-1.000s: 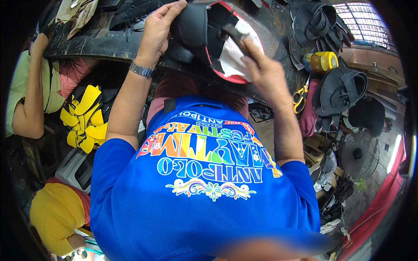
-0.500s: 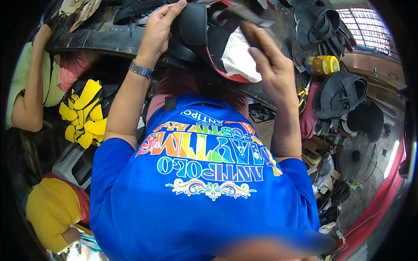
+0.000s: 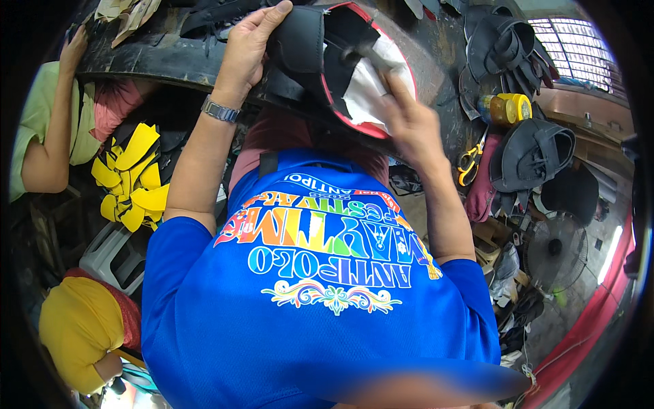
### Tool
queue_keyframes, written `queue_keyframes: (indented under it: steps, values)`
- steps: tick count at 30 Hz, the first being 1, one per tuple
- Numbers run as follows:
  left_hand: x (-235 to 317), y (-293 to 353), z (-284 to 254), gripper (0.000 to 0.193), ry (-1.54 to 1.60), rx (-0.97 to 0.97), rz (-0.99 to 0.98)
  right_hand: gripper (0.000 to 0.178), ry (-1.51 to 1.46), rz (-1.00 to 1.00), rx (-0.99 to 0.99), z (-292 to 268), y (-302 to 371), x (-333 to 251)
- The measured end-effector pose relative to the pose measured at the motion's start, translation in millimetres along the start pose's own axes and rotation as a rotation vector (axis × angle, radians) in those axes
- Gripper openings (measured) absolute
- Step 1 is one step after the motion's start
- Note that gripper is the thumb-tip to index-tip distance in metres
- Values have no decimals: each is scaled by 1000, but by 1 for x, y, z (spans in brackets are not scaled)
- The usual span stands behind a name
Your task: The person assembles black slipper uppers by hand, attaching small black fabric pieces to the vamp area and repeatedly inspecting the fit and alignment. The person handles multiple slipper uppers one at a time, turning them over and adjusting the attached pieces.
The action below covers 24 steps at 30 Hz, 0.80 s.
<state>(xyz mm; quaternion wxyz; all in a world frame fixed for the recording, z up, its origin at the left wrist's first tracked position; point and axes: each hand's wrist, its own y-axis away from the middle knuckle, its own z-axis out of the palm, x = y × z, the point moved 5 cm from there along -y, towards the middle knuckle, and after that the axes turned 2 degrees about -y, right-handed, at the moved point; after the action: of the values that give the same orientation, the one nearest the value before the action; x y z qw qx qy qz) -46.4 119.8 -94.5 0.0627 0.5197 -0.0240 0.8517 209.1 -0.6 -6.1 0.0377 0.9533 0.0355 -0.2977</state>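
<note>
A curved black leather piece [image 3: 298, 37] with a red edge and a white inner side lies at the near edge of the dark workbench; it resembles a shoe upper. My left hand [image 3: 253, 42] pinches its left side, thumb at the upper edge. In my right hand [image 3: 412, 129] is a hammer [image 3: 371, 56], its head low over the inside of the leather piece. Motion blurs the hammer and my right fingers, so I cannot tell whether the head touches the leather.
Black leather pieces [image 3: 501, 37] are stacked on the bench [image 3: 139, 66] at right, near a yellow-lidded jar [image 3: 512, 109]. Yellow-handled scissors [image 3: 469, 163] lie by a pink cloth [image 3: 482, 184]. Yellow cut pieces [image 3: 133, 180] hang at left, beside a co-worker's arm [image 3: 51, 150]. A fan [image 3: 555, 247] stands at right.
My right hand and the hammer have come down and slightly left over the leather piece, uncovering its red right edge and the scissors. My left hand has stayed in place.
</note>
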Motion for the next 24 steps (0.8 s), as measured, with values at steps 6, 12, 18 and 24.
queue_keyframes:
  steps: [6, 12, 18, 24]
  values:
    - [-2, -4, -1, 30, -18, -27, -32, 45, 111, -49, 14, 6, -16, -2]
    - [-1, -6, 6, 30, -42, -62, 2, 46, 129, -115, 171, 20, -38, -7]
    - [8, -2, 12, 34, -102, -66, 99, 46, -12, -47, 190, 2, -29, -2]
    - [12, 3, 7, 36, -80, 29, -76, 47, -19, 13, 140, -2, -15, -1]
